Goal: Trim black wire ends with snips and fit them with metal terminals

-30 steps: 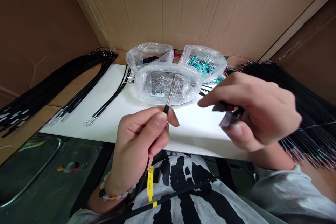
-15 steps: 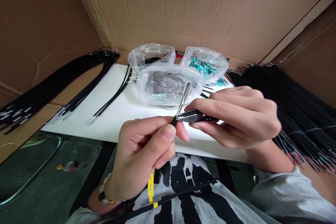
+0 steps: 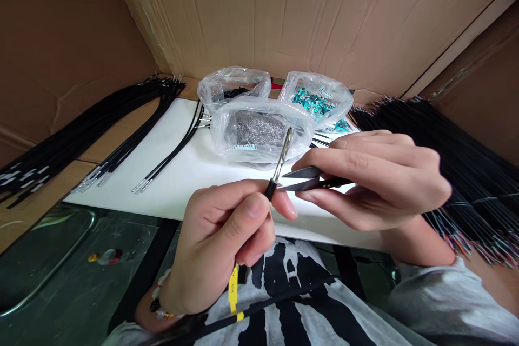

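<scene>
Pinched in my left hand [image 3: 233, 230] is a black cable [image 3: 270, 190], whose bare silvery end [image 3: 284, 154] points up and away from me. My right hand [image 3: 381, 178] grips small black snips [image 3: 312, 179]. Their two pointed blades stand apart, with the tips right beside the spot where the black jacket meets the silvery end. A yellow label [image 3: 232, 292] hangs below my left hand, near a stretch of black cable that crosses my lap.
Clear plastic bags stand on the white board [image 3: 170, 181]; one bag [image 3: 221, 135] holds grey metallic scraps, another [image 3: 318, 100] shiny teal pieces. Black cables [image 3: 93, 119] lie at left, a large cable bundle [image 3: 458, 162] at right. Cardboard walls [image 3: 259, 16] surround the table.
The snips' blades have come apart and drawn slightly right, away from the cable. My left hand has stayed nearly in place, with the cable end turned a little.
</scene>
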The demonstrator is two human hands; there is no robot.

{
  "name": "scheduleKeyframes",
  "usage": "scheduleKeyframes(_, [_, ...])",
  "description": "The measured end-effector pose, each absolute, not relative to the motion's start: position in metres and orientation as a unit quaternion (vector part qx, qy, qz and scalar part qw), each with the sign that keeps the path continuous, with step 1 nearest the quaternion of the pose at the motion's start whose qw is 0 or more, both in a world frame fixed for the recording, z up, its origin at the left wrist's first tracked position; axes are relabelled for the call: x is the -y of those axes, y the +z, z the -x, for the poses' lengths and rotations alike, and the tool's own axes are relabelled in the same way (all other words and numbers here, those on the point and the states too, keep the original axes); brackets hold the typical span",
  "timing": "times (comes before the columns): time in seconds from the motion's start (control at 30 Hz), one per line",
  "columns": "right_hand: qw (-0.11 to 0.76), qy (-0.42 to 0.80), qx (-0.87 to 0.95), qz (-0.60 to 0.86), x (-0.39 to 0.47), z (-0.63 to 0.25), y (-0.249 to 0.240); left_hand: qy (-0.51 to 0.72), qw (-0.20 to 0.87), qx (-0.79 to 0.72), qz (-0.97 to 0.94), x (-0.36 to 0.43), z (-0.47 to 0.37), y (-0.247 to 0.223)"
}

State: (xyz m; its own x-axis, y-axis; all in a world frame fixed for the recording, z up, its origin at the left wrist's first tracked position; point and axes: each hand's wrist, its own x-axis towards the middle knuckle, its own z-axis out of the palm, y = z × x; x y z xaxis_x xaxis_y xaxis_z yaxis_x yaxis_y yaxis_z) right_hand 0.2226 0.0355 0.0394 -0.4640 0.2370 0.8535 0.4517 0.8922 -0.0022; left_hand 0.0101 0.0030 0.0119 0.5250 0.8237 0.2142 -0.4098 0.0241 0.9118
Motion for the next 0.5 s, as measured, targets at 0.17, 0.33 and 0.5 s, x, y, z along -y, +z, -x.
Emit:
scheduleKeyframes(0.17, [0.478,-0.084,0.849,0.21,-0.0336,-0.2193,0.0368,0.429,0.713,-0.176,-0.526,-0.0042,-0.0097,0.0146])
scheduleKeyframes(0.33, [0.485,-0.097,0.843,0.212,-0.0351,-0.2183,0.0376,0.424,0.724,-0.171,-0.516,-0.0056,-0.0099,0.0146])
scheduleKeyframes(0.5, [0.491,-0.072,0.84,0.222,-0.0318,-0.2203,0.0406,0.413,0.744,-0.139,-0.506,-0.0071,-0.0105,0.013])
